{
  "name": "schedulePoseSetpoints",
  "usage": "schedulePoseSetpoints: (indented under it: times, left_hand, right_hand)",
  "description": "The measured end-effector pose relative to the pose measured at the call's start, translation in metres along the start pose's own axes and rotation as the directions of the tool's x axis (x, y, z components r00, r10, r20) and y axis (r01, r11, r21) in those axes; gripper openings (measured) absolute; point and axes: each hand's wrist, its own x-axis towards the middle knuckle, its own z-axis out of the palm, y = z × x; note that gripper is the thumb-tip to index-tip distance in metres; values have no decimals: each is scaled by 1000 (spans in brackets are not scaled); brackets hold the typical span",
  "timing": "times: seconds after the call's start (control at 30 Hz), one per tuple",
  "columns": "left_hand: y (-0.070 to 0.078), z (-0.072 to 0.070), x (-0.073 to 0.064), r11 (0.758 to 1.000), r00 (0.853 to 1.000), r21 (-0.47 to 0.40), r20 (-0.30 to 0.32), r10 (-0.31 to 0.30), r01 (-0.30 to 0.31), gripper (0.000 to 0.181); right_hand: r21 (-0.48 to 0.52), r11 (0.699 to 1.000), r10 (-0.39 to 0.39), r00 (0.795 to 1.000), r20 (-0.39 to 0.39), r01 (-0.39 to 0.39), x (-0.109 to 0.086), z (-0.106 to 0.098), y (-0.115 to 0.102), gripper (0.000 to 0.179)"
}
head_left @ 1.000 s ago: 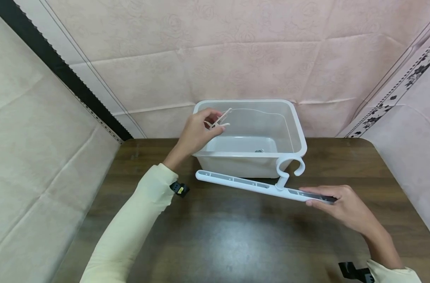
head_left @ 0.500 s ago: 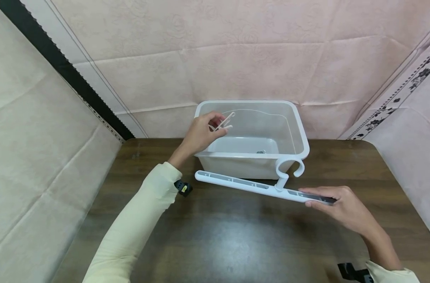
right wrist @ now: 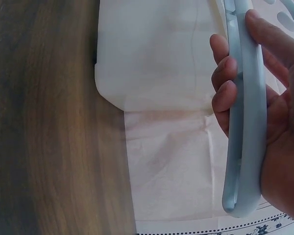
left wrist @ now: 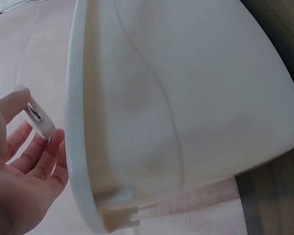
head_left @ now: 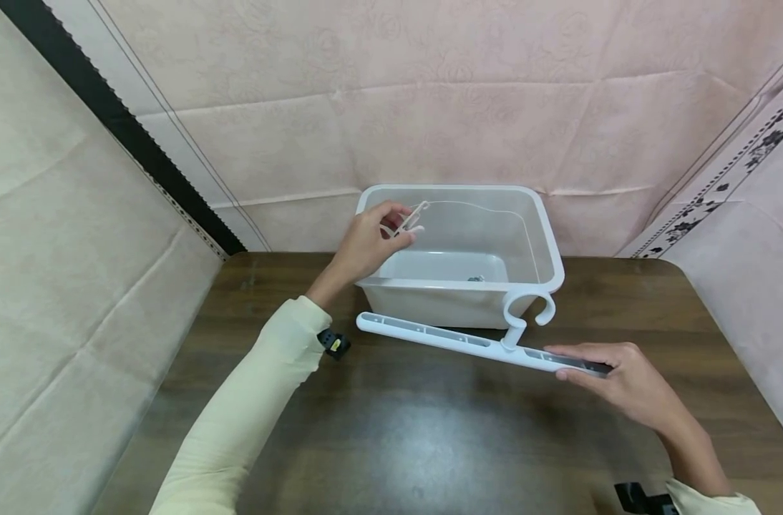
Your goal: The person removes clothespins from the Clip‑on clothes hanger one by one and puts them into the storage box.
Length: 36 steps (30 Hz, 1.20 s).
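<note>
My left hand (head_left: pixel 368 243) pinches a white plastic clothespin (head_left: pixel 409 219) between thumb and fingers, at the left side of a pale grey tub (head_left: pixel 456 304). In the left wrist view, metal shows in a slot of the clothespin (left wrist: pixel 35 113), and the hand is beside the tub's rim (left wrist: pixel 76 117). My right hand (head_left: pixel 636 383) grips one end of a light blue plastic hanger (head_left: pixel 456 340). The hanger lies slantwise in front of the tub, its hook (head_left: pixel 517 307) pointing up and overlapping the tub's front right corner. Fingers wrap the hanger's bar (right wrist: pixel 252 122) in the right wrist view.
The tub stands at the back of a dark brown wooden table (head_left: pixel 417 443). A small dark detail (head_left: pixel 475 279) shows on the tub's floor. Pale patterned cloth (head_left: pixel 443 129) hangs behind the table and along both sides.
The left hand with the clothespin has shifted slightly right and down over the tub. The right hand and the hanger have stayed nearly still; the head view has drifted a little.
</note>
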Motion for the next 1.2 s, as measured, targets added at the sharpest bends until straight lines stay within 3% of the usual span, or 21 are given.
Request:
schedulePoseSetpoints:
  times: [0.27, 0.57, 0.83, 1.07, 1.2]
  left_hand:
    - [1, -8, -1, 1000, 999, 14, -38, -5, 5, 44]
    - [3, -10, -8, 999, 1000, 29, -11, 26, -25, 41]
    - [13, -13, -23, 997, 997, 38, 38, 67, -69, 43]
    - [29, -18, -39, 983, 986, 85, 53, 158, -162, 48]
    - [37, -18, -49, 967, 975, 130, 55, 215, -220, 50]
  right_hand:
    - [8, 1000, -21, 1000, -11, 21, -1, -2, -2, 37]
    - [0, 999, -34, 999, -13, 34, 0, -1, -3, 38]
    - [-8, 1000, -20, 1000, -8, 20, -1, 0, -5, 35]
    - [-28, 999, 45, 999, 14, -45, 0, 3, -6, 35]
    - [-28, 999, 35, 999, 10, -35, -1, 5, -7, 34]
